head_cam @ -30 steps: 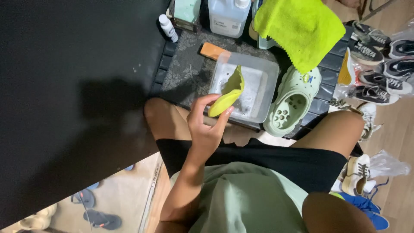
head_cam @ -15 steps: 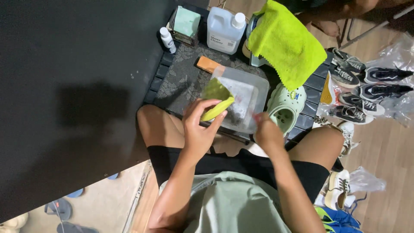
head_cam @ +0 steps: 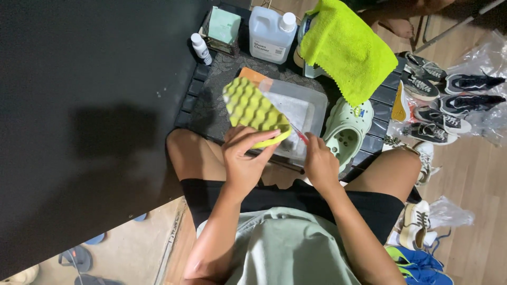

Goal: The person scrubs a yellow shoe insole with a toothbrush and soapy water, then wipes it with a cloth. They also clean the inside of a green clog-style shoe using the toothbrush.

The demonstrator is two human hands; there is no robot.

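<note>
Over the near edge of the dark mat (head_cam: 211, 105) on the floor, I see my left hand (head_cam: 244, 161) gripping a yellow-green shoe sole (head_cam: 254, 110), fingers wrapped round its lower end so the wavy tread faces up. My right hand (head_cam: 318, 162) is pinched on a thin red-tipped tool (head_cam: 301, 135) whose tip sits just beside the sole's edge. Both hover above a clear plastic tub (head_cam: 309, 111), with a pale green clog (head_cam: 346, 132) just right of it. I judge the sole is only partly worked; the clog looks untouched, and a white cleaner jug (head_cam: 270, 32) stands at the far edge.
</note>
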